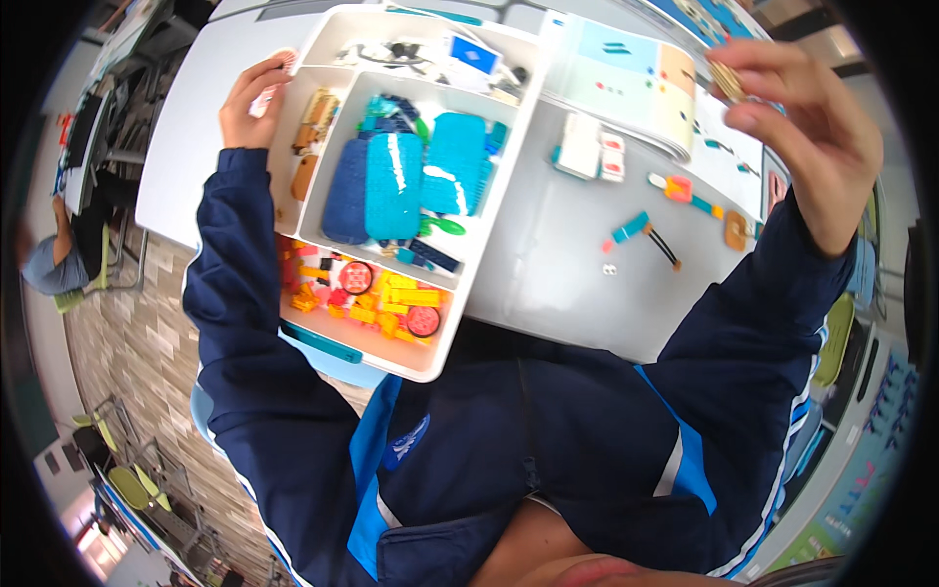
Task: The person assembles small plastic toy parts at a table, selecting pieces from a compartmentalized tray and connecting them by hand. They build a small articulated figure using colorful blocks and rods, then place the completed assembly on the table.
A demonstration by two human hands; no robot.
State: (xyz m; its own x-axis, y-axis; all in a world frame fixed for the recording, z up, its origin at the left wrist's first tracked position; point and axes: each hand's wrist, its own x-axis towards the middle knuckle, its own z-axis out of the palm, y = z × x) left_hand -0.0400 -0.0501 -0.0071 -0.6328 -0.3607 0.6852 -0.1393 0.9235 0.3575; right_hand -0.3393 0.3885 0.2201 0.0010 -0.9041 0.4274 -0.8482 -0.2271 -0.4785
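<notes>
Meanwhile, the left hand (249, 103) grips the tray (303, 210) rim while the right hand (812, 132) pinches a tan piece (726, 78) above the tabletop (548, 264).

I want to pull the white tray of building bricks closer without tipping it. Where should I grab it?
Grip the white tray by its outer rim on both long sides. The left hand already rests at the far left edge; the near corner hangs past the table edge, so probably put the right hand on the opposite rim and slide it flat rather than lift.
</notes>
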